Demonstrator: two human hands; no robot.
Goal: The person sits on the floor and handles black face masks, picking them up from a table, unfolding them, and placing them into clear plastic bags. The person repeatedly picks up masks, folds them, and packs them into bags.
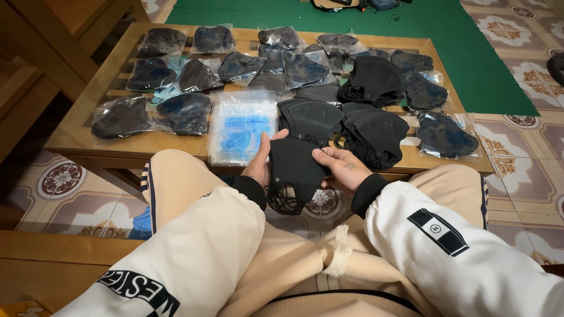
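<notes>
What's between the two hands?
A small stack of black masks, held between the left hand and right hand, seen in the head view.

clear bagged black masks (188,111) across table, stack of clear blue-tinted bags (241,126) at near edge

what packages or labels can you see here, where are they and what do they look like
Stack of empty clear bags: table front, flat rectangle, blue print.
Bagged black masks: rows across table's left and back, clear crinkly pouches.
Bagged masks: right edge, same pouches.
Sleeve patch: right forearm, black-and-white rectangle.
</notes>
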